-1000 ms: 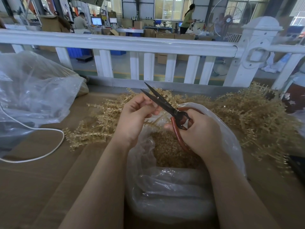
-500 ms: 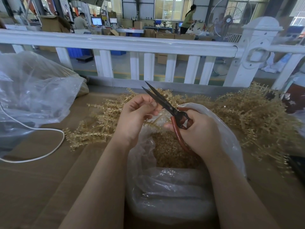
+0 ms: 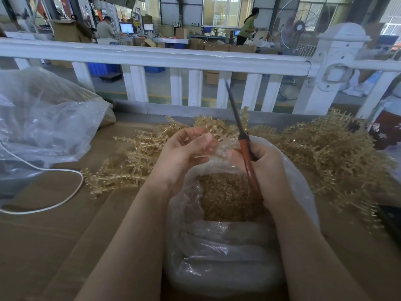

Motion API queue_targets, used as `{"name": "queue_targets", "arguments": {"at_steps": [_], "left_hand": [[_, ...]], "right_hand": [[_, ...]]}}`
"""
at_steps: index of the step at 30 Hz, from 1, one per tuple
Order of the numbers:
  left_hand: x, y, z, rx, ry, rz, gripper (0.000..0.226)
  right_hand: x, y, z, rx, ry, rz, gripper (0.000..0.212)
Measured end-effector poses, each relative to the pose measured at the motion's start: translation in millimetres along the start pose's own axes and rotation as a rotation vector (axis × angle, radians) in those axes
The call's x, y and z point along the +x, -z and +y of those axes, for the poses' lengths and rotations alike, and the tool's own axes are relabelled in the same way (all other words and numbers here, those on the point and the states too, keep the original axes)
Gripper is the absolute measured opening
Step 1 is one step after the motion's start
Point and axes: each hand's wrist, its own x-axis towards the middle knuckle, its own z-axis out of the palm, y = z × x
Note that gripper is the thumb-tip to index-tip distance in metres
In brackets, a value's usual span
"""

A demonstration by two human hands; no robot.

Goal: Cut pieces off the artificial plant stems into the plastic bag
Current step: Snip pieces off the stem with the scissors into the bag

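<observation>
A clear plastic bag (image 3: 219,257) stands open in front of me, with small golden cut pieces (image 3: 225,196) heaped inside. Above its mouth my left hand (image 3: 184,155) pinches a thin golden plant stem (image 3: 208,156) between thumb and fingers. My right hand (image 3: 269,170) grips red-handled scissors (image 3: 246,146), whose dark blades are closed and point steeply up and away. Golden artificial stems (image 3: 329,153) are heaped on the table behind the bag, and more stems (image 3: 121,170) lie to the left.
A large clear bag (image 3: 43,118) lies at the left on the brown table (image 3: 43,246), with a white cable (image 3: 65,198) looping in front of it. A white railing (image 3: 173,59) runs along the far edge. A dark object (image 3: 390,218) sits at the right edge.
The scissors swung from pointing up-left with open blades to near upright with blades closed. My left hand shifted slightly, still pinching a stem over the bag.
</observation>
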Motion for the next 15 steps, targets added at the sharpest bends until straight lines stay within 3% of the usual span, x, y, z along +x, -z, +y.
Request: {"name": "queue_targets", "arguments": {"at_steps": [2, 4, 7, 12, 15], "left_hand": [[-0.4, 0.5, -0.3, 0.059, 0.048, -0.023, 0.059], [-0.4, 1.3, -1.8, 0.147, 0.076, -0.096, 0.051], [-1.3, -0.8, -5.2, 0.228, 0.074, -0.219, 0.031], [-2.6, -5.7, -8.2, 0.249, 0.014, -0.161, 0.014], [-1.5, -4.4, -6.1, 0.225, 0.027, -0.141, 0.01]], "right_hand": [[-0.5, 2.2, -1.8, 0.151, 0.015, 0.016, 0.027], [-0.8, 4.5, -4.2, 0.247, 0.009, 0.038, 0.039], [-0.6, 5.9, -5.8, 0.294, -0.022, 0.009, 0.012], [0.9, 3.9, -2.3, 0.311, -0.029, 0.003, 0.012], [1.1, 2.8, -3.8, 0.305, -0.017, -0.006, 0.03]]}}
